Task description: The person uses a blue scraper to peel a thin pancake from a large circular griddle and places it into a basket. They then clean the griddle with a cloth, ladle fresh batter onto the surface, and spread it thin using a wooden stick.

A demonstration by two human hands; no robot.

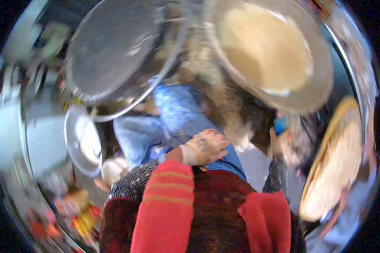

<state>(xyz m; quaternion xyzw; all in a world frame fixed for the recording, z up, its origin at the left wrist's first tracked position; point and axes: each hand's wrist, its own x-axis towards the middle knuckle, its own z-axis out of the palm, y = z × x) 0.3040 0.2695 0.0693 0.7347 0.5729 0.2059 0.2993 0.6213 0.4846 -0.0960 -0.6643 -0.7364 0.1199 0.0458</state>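
Observation:
My left hand [207, 146] lies over the blue cloth on my thigh [173, 99], fingers fairly flat, with pale smears on its back and a light band at the wrist. Nothing shows in it. Lower right, my right hand [276, 142] reaches down beside my leg and closes around a small blue object [280, 125]; blur hides what kind it is. Just above that hand stands a wide metal bowl [325, 80] with a pale yellowish filling [266, 46]. A large dark pan [114, 46] is at the upper left.
On the left stand a pale basin [67, 141] with something white inside and a small whitish container [113, 169]. At the right is a long oval tray [312, 179] with pale contents. Colourful packets [82, 211] lie lower left. Scattered debris [217, 76] covers the ground between the vessels.

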